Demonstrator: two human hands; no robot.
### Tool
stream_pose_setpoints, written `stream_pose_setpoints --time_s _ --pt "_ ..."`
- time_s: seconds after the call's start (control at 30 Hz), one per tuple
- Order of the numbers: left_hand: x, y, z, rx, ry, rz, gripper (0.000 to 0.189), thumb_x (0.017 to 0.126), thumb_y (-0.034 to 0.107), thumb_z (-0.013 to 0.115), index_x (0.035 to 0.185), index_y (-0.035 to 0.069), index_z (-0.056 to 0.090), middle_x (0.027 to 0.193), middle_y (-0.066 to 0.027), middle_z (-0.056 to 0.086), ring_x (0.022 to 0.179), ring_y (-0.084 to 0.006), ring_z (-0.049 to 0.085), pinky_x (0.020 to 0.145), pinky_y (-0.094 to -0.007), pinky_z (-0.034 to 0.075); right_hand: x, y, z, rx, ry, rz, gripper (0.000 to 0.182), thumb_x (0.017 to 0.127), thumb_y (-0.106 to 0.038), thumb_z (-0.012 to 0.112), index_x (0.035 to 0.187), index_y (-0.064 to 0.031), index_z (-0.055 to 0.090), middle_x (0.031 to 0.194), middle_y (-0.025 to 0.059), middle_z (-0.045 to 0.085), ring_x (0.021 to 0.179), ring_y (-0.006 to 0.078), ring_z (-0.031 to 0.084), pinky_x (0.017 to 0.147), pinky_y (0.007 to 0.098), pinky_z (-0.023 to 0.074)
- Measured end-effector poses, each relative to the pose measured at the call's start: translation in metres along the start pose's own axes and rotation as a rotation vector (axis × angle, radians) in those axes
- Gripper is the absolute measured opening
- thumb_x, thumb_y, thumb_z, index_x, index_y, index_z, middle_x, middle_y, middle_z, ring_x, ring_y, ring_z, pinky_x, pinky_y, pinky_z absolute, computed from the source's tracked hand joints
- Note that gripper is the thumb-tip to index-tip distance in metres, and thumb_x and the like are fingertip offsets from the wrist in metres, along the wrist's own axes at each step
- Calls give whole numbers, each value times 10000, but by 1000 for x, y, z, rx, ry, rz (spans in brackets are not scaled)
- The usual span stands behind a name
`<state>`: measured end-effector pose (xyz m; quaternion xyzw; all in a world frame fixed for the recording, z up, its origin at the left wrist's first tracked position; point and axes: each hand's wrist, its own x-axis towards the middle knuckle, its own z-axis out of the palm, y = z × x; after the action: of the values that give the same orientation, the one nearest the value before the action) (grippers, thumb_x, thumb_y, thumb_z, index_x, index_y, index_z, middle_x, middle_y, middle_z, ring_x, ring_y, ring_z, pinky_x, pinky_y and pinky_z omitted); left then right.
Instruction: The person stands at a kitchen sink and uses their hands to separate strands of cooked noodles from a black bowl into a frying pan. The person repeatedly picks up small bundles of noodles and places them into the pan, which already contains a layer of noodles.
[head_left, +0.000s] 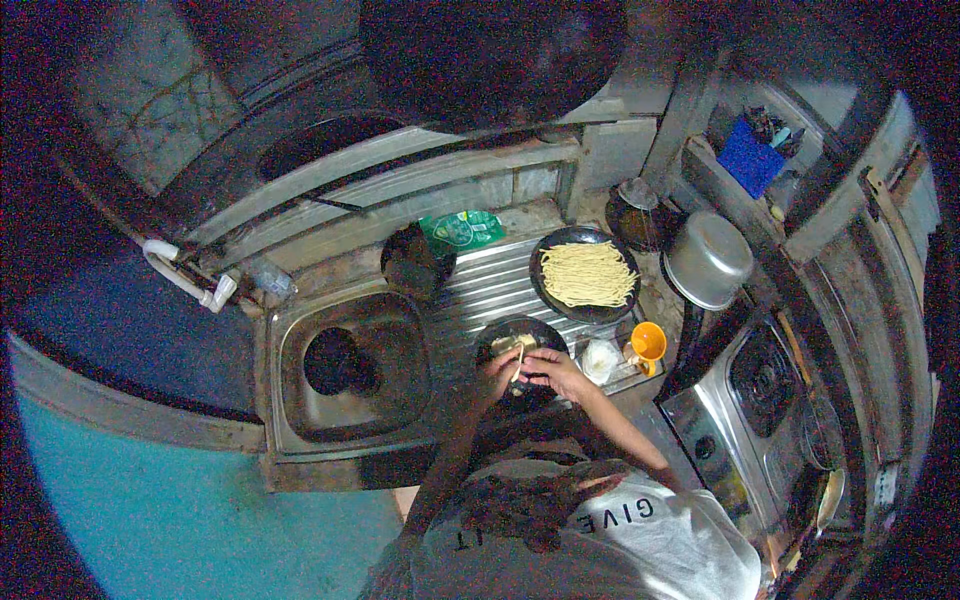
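My left hand (495, 377) and my right hand (561, 375) meet over a dark round bowl (553, 324). Between their fingertips is a thin, pale strip of dough (518, 363); both hands seem to pinch it, though the finger contact is small and blurred. More pale dough (516, 342) lies in the bowl behind my fingers, partly hidden. Beyond the bowl, to the right, a dark round plate (547, 289) carries many thin pale strips laid side by side. A white bundle, perhaps a plastic bag (600, 361), sits close to my right hand.
An orange cup (648, 342) stands right of the white bundle. On the left is a steel sink (405, 360) with a dark round object (341, 361) in it. A green packet (465, 229) lies behind the ribbed drainboard (487, 281). Farther right are a metal pot (709, 259) and a gas stove (761, 382).
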<state>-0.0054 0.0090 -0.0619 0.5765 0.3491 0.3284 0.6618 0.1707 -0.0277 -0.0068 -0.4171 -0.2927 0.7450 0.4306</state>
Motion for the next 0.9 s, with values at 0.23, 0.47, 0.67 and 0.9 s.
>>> stream_pose_setpoints --time_s 0.23,0.47,0.67,0.9 --pt "-14 52 12 169 -61 91 399 884 127 442 1248 -30 392 1058 -148 564 774 -177 613 716 -276 478 8 13 -8 -92 45 27 172 825 -162 604 941 -34 600 887 40 615 813 132 592 723 259 482" --pt "3 -1 -6 68 -133 -19 399 848 96 542 1208 -21 414 1002 -124 588 824 -189 606 727 -283 481 6 11 -8 -76 82 -3 138 826 -186 603 896 -67 594 835 27 619 764 117 587 716 259 474" --pt "-2 24 10 63 1 57 285 836 84 559 1092 -18 484 980 -121 593 870 -196 599 744 -299 488 0 5 -5 37 79 0 170 859 -203 555 939 -55 578 869 42 620 806 135 593 723 274 475" --pt "0 15 9 0 46 25 322 817 122 596 1091 -22 508 994 -123 594 878 -195 597 734 -293 491 -3 -4 -6 122 -72 44 225 872 -172 528 1028 -15 564 950 65 614 872 158 589 772 301 481"
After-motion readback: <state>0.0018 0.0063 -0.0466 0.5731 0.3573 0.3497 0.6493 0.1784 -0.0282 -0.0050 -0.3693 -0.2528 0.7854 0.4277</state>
